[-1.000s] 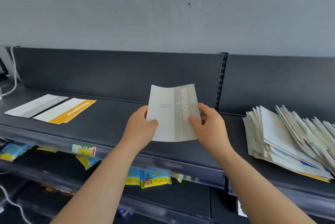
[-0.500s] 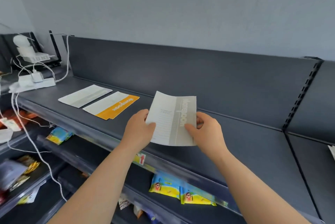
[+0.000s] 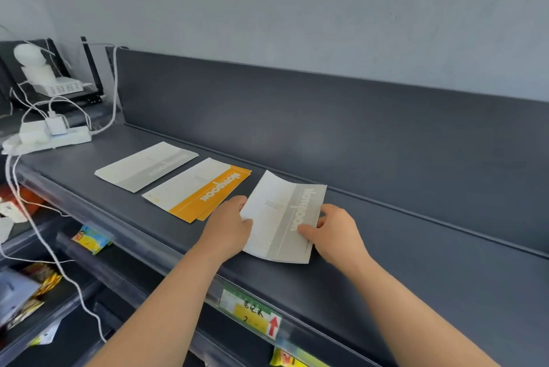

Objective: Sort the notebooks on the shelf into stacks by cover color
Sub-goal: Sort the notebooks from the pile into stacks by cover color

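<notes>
Head view, looking down and forward along a dark grey shelf (image 3: pixel 416 262) with a raised back panel. Grey-banded notebook (image 3: pixel 282 218) held just above or against the shelf surface near its front edge, to the right of the two piles already laid down; contact with the shelf not determinable. Cover off-white on its left part, with a few lines of small print, and grey on its right part, with pale lettering running lengthwise along the band; sheet thin and slightly bowed, far left corner curling upward. Long axis directed from the near edge of the shelf toward the back panel, leaning a little to the right; lettering reading along that axis. Left hand (image 3: pixel 228 230) closed on the notebook's left edge, thumb on top of the cover. Right hand (image 3: pixel 335 233) closed on the lower right edge, thumb pressed on the grey band, fingers curled beside and under it. Orange-banded notebook pile (image 3: pixel 197 189) flat on the shelf just left of the left hand, long axis angled toward the back right. Grey-banded notebook pile (image 3: pixel 147 166) farther left, parallel to it, with a narrow gap between them. White power strip (image 3: pixel 47 136) with cables at the shelf's far left end. Price label (image 3: pixel 252 313) on the front rail below the hands.
</notes>
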Tool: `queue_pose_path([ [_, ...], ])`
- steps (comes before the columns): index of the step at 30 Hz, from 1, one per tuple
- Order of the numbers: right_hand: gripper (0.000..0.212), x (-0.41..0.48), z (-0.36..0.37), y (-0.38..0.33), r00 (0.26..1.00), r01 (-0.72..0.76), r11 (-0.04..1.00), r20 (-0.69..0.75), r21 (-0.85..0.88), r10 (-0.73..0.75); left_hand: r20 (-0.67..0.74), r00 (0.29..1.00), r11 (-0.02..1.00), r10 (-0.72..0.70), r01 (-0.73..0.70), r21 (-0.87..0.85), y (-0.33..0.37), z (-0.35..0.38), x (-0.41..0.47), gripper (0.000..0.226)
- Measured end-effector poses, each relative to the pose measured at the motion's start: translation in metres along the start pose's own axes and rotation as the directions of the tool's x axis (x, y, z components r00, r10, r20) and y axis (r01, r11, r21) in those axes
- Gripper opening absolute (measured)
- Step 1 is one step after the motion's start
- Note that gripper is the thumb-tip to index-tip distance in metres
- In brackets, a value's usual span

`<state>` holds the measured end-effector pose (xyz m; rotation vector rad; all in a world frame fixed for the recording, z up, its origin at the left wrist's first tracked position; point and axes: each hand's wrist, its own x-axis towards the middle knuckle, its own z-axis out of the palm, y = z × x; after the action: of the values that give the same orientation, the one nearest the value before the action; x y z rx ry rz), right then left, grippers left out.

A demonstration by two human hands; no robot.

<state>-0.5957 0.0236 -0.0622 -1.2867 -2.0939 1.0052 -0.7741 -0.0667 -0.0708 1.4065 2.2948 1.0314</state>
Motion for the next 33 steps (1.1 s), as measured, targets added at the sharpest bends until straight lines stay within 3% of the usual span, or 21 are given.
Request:
queue_pose_path([
  [6, 0.026, 0.015, 0.030, -0.009, 0.987, -0.158, 0.984, -0.041, -0.085, 0.155, 0.046, 0.998, 0.990, 0.050, -0.056, 0.132, -0.027, -0.008, 0.028, 0.017],
  [12, 0.025, 0.013, 0.052, -0.023, 0.977, -0.188, 0.968, -0.136, -0.167, 0.167, 0.096, 0.987, 0.956, 0.126, -0.147, 0.255, -0.040, -0.017, 0.039, 0.039],
  [18, 0.024, 0.010, 0.060, -0.026, 0.965, -0.219, 0.953, -0.189, -0.210, 0.180, 0.125, 0.978, 0.902, 0.165, -0.201, 0.381, -0.050, -0.023, 0.046, 0.031],
  [22, 0.036, 0.008, 0.062, -0.028, 0.965, -0.220, 0.945, -0.196, -0.244, 0.174, 0.140, 0.974, 0.898, 0.180, -0.221, 0.380, -0.051, -0.026, 0.047, 0.032],
  [29, 0.009, -0.005, 0.047, -0.032, 0.958, -0.181, 0.961, -0.257, -0.207, 0.125, 0.093, 0.966, 0.919, 0.241, -0.258, 0.297, -0.040, -0.034, 0.041, 0.040],
  [33, 0.044, -0.027, 0.027, -0.033, 0.936, -0.163, 0.923, -0.351, -0.349, 0.032, 0.064, 0.933, 0.919, 0.355, -0.361, 0.161, -0.010, -0.036, 0.028, 0.043],
])
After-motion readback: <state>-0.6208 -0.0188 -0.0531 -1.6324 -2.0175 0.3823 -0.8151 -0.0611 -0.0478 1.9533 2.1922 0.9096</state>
